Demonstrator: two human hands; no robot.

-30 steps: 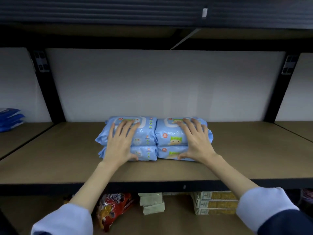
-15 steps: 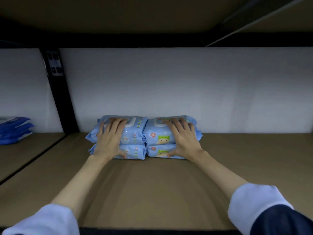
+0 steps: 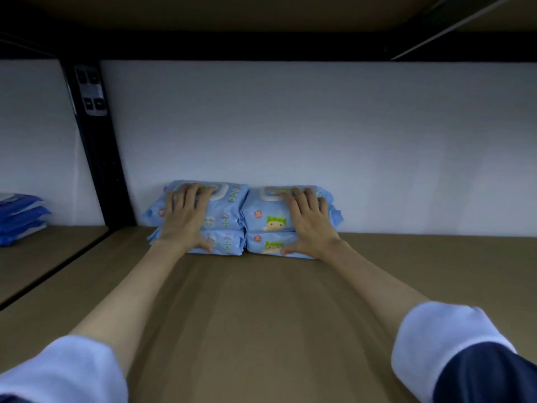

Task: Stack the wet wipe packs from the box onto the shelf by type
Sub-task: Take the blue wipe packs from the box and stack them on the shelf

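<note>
Both hands lie spread and flat on the light blue wipe packs: the left hand [image 3: 186, 218] covers the left stack [image 3: 225, 221], the right hand [image 3: 309, 221] the right stack [image 3: 263, 221], with each thumb dropped down the front of the lower pack. From the head camera, the only view, this looks like a push to seat the two stacks square against the white back wall [image 3: 290, 126], side by side and touching, two packs high each (both seem the same type, which would explain the pairing). They sit deep on the brown shelf [image 3: 261, 315], close to the black upright post [image 3: 98, 158]. Beyond that post, in the neighbouring bay, darker blue packs [image 3: 20, 219] lie piled apart. Another shelf board hangs overhead; light is dim.
</note>
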